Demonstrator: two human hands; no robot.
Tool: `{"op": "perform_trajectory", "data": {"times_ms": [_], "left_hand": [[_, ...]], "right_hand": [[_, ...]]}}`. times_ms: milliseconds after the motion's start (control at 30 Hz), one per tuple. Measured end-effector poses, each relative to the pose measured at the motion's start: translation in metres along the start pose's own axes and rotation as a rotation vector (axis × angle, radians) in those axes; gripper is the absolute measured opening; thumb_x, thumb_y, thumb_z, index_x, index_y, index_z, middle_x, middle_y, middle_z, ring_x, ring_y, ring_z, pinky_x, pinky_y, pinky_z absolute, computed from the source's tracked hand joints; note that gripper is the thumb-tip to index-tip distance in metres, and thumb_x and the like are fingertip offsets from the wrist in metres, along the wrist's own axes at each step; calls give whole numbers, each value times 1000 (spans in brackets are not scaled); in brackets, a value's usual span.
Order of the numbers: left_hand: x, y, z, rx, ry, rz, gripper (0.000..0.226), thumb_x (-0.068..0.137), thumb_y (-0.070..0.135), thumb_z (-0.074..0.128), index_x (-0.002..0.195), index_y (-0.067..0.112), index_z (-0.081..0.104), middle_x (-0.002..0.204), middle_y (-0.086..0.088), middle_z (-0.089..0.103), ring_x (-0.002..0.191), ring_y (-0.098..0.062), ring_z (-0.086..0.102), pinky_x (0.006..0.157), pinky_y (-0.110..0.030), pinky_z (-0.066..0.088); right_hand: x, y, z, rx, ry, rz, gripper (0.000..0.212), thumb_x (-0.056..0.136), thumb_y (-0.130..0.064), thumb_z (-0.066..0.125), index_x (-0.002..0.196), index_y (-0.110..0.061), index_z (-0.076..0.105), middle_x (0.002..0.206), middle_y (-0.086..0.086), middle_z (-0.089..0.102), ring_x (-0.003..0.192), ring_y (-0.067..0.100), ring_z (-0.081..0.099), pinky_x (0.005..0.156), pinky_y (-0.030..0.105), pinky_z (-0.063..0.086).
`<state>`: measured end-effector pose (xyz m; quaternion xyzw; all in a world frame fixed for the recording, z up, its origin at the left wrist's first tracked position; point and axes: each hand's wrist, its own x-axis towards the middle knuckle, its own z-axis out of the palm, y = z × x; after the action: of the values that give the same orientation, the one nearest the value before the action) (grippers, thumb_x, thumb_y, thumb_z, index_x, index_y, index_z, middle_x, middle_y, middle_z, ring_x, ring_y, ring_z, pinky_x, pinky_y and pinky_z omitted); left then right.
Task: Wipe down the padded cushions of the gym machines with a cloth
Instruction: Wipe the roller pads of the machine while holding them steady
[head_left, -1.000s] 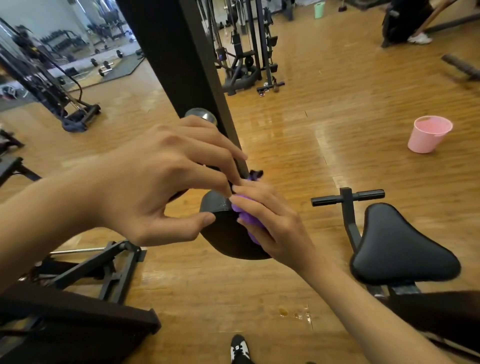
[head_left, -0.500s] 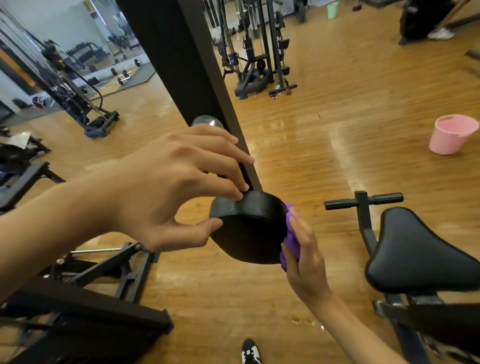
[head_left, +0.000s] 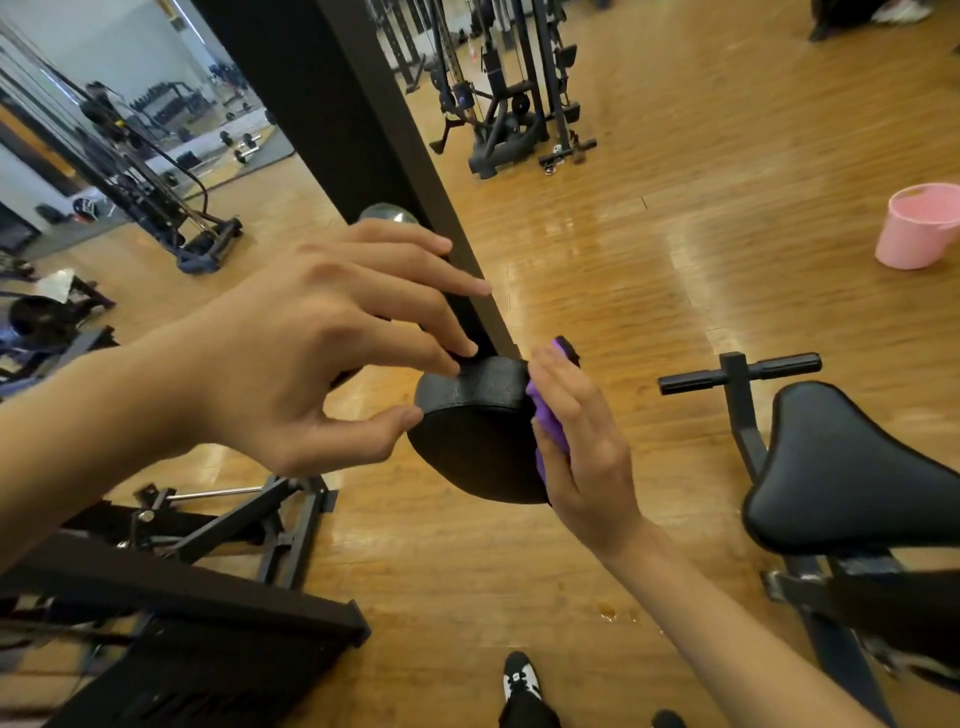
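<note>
Left hand (head_left: 311, 353) pinching pad (head_left: 478, 452) rim, right hand (head_left: 587, 457) pressing cloth (head_left: 545, 421) on its right edge, floor (head_left: 649, 312) beyond

Left hand (head_left: 311, 353), forearm bare, pinches the pad (head_left: 478, 452) between thumb and curled fingertips. Right hand (head_left: 587, 457), fingers straight, presses the cloth (head_left: 545, 421) against the pad's right side.

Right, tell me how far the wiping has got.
Done: nothing can be told as finished. In hand: the left hand steadies the round pad while the right hand presses the cloth against its side. Left: the seat, with no hand on it.
</note>
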<state>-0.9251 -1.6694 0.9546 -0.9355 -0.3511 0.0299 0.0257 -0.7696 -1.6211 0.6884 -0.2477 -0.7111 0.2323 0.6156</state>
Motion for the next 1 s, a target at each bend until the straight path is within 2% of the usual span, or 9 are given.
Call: {"op": "perform_trajectory", "data": {"times_ms": [67,200,400,533,600,700,800,933,1000], "left_hand": [[-2,1,1,-5,-7,-2,37,88,36,56,102,14,81,118,0,75,137,-21,56,119,-53,36],[-1,3,2,0,2,2,36,87,35,57,102,13,82,117,0,75,136,-21,57,118,-54,37],[4,0,2,19,-44,6,36,88,36,57,101,13,81,115,-1,76,134,-23,59,116,-54,37],[2,-1,2,19,-33,4,36,87,36,58,100,13,82,115,0,75,133,-22,59,116,-53,38],[3,1,2,22,-40,7,35,87,35,58,100,13,81,114,0,76,132,-22,60,114,-53,39],[7,2,1,34,-44,14,35,87,35,58,98,12,82,111,-2,76,129,-24,62,112,-53,42],[5,2,0,33,-45,3,35,87,35,58,99,12,82,112,-2,76,129,-24,62,111,-53,42],[4,3,0,31,-47,-17,34,87,35,58,98,13,82,112,-1,76,129,-23,62,115,-49,39],[4,3,-1,33,-52,-24,34,87,35,58,98,13,81,112,-1,76,129,-22,62,115,-49,39]], "right_hand": [[-14,13,0,-11,-9,-40,40,107,-5,46,146,-2,41,150,24,46,144,38,43,116,48,41],[-63,18,5,22,29,184,50,109,-16,42,157,-15,27,161,17,35,150,36,33,116,58,38],[3,8,2,3,-24,-118,35,105,-2,51,140,2,48,147,24,50,144,39,43,118,46,38],[-60,22,-4,38,-2,114,48,110,-16,41,156,-21,33,164,7,32,152,28,32,117,46,39],[-46,9,0,62,59,135,46,109,-15,41,154,-11,36,160,14,38,151,30,33,120,48,36],[18,-15,5,72,1,-67,34,107,-7,48,137,7,52,143,24,54,142,36,47,115,49,42],[1,-5,4,30,-7,-132,31,106,-7,51,135,3,58,142,23,56,140,36,49,113,48,45],[-60,21,-3,34,69,40,28,109,-16,44,134,-5,46,151,14,43,148,22,40,117,35,41],[-48,20,-4,6,60,29,31,107,-13,47,137,-5,47,150,15,46,146,33,40,119,41,37]]}}
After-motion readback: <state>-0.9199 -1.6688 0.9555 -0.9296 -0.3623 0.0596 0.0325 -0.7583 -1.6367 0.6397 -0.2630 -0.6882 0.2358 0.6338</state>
